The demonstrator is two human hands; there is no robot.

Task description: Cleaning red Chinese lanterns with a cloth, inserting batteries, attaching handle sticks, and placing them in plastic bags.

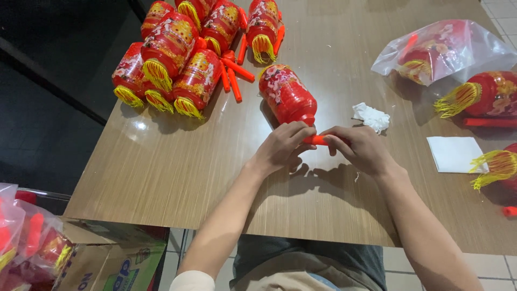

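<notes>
Gripping an orange handle point(319, 140) from both ends, the person's two hands meet near the middle of the wood-grain table point(161, 178): the left hand point(281, 148) has its fingers curled closed around the end nearest the red lantern point(286, 94), and the right hand point(360, 148) pinches the other end with its fingers bent over it. The lantern lies on its side just beyond the hands, its narrow neck at the left fingers (the handle appears to join it there, though the fingers hide the joint) and its yellow fringe pointing away from the person. A crumpled white scrap point(372, 117) sits just beside the lantern to its right. At the far left of the table lies a heap of finished lanterns point(177, 54), red with yellow tassels and orange handles, touching one another. To the right, well apart from the hands, are a clear plastic bag point(441, 51) with a lantern inside, another lantern point(484, 94) lying loose, and a flat white sheet point(455, 153). A cardboard box point(113, 264) stands on the floor at lower left.
</notes>
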